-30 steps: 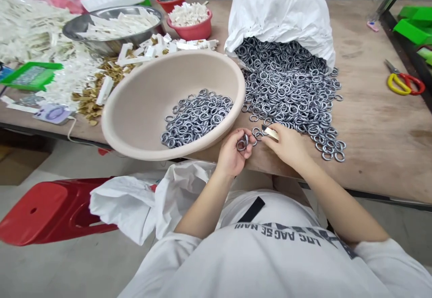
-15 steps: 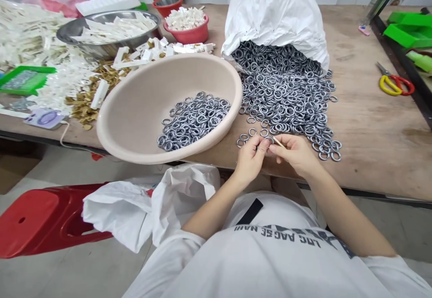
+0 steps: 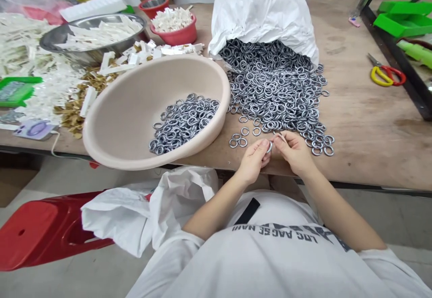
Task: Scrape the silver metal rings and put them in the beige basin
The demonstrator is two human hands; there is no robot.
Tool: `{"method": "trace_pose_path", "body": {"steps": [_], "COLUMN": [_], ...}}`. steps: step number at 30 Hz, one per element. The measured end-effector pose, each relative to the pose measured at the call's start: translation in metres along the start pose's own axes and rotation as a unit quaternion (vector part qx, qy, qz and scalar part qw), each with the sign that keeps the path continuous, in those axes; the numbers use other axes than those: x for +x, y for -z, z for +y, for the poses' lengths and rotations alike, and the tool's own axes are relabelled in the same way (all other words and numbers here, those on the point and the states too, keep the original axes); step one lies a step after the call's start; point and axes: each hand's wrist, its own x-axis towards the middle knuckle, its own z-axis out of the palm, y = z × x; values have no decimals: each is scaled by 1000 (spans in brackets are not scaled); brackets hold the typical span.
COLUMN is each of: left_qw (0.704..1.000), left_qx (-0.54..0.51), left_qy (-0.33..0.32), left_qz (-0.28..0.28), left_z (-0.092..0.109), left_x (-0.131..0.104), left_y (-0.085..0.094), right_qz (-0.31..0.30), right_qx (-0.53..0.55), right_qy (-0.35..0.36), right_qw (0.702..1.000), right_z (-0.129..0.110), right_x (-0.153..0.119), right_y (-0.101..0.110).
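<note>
Left hand [image 3: 254,159]: fingers clamped on ring [image 3: 269,147], over counter [image 3: 364,140]. Right hand [image 3: 297,155]: fingers closed round slim tool [image 3: 282,138]. Basin [image 3: 124,109] batch [image 3: 185,124] apparently done; bigger heap [image 3: 273,91] at bag [image 3: 263,14] seemingly left.

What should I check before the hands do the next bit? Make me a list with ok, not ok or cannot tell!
1. Left hand has hold of a metal ring: ok, it's at the fingertips.
2. Right hand has hold of the slim pale thing: ok.
3. The pale thing is touching that ring: cannot tell, fingers cover too much.
4. Rings all tidied up: not ok, some loose rings lie on the table near the big bowl.
5. Scissors away from both hands: ok, they're past the ring pile, over to the right.
</note>
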Motion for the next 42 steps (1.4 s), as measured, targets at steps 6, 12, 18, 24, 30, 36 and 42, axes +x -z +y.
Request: {"method": "trace_pose_path", "body": {"steps": [6, 12, 18, 24, 30, 36, 42], "left_qw": [998, 996, 997, 999, 987, 993, 961], "left_qx": [-49, -56, -28, -37, -30, -17, 257], "left_qy": [25, 37, 55, 17, -48, -9, -93], "left_qz": [42, 59, -41, -16, 148, 118, 44], "left_z": [5, 4, 4, 21, 43, 35, 22], "left_x": [2, 5, -6, -27, -31, -23, -3], "left_y": [1, 4, 6, 20, 45, 43, 13], "right_qz": [-1, -6, 42, 27, -78, -77, -86], "right_qx": [-270, -345, -317, -398, -602, -479, -229], "right_qy": [144, 171, 65, 4, -30, -27, -73], "right_qw": [952, 923, 945, 917, 794, 874, 967], "right_z": [2, 2, 3, -11, -24, -27, -26], "right_x": [-13, -16, -8, 18, 57, 43, 4], "right_y": [0, -7, 0, -15, -48, -19, 11]}}
